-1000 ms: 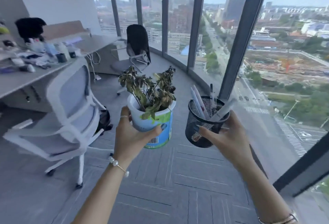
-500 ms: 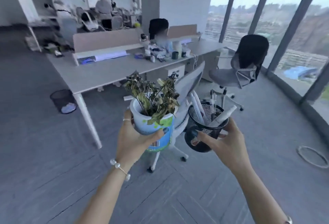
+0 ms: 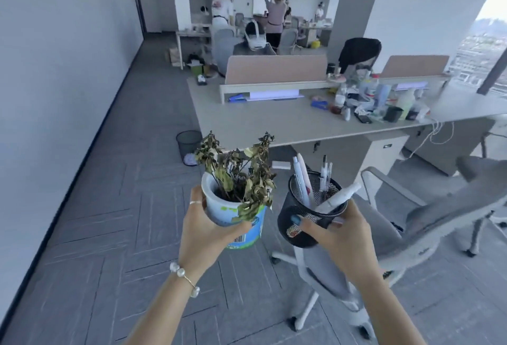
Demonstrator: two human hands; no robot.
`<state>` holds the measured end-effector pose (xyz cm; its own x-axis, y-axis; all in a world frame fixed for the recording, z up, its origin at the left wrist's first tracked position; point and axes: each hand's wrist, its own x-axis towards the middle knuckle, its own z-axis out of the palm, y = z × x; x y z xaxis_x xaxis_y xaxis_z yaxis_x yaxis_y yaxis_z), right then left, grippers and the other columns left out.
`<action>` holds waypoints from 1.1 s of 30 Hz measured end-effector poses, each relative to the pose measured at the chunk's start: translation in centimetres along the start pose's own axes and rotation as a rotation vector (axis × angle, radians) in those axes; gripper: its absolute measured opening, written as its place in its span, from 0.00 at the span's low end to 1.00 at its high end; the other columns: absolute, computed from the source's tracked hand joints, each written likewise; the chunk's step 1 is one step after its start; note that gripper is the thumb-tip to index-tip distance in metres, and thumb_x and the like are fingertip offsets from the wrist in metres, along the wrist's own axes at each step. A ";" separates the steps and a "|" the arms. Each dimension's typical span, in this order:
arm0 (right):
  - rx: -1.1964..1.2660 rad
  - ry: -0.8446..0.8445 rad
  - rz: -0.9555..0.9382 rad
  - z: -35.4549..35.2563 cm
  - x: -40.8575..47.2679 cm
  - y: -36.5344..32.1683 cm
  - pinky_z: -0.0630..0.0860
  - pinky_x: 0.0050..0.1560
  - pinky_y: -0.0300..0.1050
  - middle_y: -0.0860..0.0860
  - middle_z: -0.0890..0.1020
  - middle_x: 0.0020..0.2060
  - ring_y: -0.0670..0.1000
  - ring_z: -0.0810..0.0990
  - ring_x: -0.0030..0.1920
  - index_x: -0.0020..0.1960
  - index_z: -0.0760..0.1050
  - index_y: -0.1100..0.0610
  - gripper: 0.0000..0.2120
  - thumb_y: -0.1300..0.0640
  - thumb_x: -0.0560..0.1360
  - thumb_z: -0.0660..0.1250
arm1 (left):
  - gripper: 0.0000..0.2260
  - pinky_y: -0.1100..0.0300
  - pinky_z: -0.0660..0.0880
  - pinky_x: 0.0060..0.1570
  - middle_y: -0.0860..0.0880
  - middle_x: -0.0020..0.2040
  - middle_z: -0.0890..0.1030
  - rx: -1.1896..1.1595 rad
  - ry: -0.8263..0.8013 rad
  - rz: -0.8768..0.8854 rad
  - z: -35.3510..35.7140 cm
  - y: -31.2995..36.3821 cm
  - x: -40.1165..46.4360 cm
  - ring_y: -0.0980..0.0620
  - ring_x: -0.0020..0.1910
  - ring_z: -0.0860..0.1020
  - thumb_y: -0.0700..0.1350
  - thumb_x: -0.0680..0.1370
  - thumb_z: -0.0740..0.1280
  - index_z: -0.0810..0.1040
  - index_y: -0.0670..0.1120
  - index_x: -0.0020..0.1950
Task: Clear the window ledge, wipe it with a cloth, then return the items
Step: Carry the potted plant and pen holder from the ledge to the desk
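Left hand (image 3: 204, 230) still clasps the plant pot (image 3: 236, 221), right hand (image 3: 340, 237) the pen holder (image 3: 307, 215); view has swung from the windows toward the desk (image 3: 274, 122).

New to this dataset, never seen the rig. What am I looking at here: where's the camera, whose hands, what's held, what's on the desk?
There is no robot. A person wears one wide-angle camera on the head, looking forward and down, so the two bare arms at the bottom are the wearer's own. The left hand holds a pot with a wilted plant. The right hand holds a black mesh pen cup with pens in it. Ahead is a desk: its near part is bare, and bottles and clutter sit toward its right. A grey chair stands close by, and a bin is on the floor.
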<state>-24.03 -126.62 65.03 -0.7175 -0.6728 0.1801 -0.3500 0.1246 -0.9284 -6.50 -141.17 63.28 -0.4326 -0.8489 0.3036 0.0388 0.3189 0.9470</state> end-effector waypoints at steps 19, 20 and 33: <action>0.003 0.051 0.047 24.7 31.3 -2.0 0.75 0.38 0.26 0.40 0.83 0.43 0.35 0.81 0.43 0.48 0.74 0.47 0.22 0.50 0.58 0.81 | 0.34 0.55 0.79 0.51 0.53 0.53 0.81 -0.048 -0.068 -0.027 -9.2 -12.0 37.6 0.55 0.53 0.80 0.48 0.55 0.78 0.70 0.55 0.59; -0.005 0.052 0.055 25.4 32.8 -1.9 0.76 0.39 0.27 0.41 0.83 0.44 0.36 0.81 0.44 0.48 0.74 0.47 0.23 0.50 0.58 0.81 | 0.34 0.55 0.79 0.51 0.53 0.53 0.81 -0.051 -0.072 -0.029 -9.1 -12.5 39.2 0.55 0.53 0.80 0.48 0.55 0.77 0.70 0.54 0.59; -0.082 0.053 0.132 31.5 51.5 1.6 0.74 0.39 0.37 0.43 0.80 0.44 0.47 0.81 0.45 0.52 0.71 0.52 0.29 0.47 0.57 0.80 | 0.34 0.71 0.75 0.47 0.55 0.54 0.77 -0.076 -0.144 -0.031 -5.5 -20.9 57.9 0.63 0.53 0.78 0.49 0.54 0.78 0.67 0.57 0.56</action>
<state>-42.57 -184.08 62.59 -0.7907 -0.6073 0.0771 -0.2969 0.2703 -0.9158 -27.41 -199.25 61.67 -0.5590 -0.7868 0.2615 0.0895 0.2563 0.9624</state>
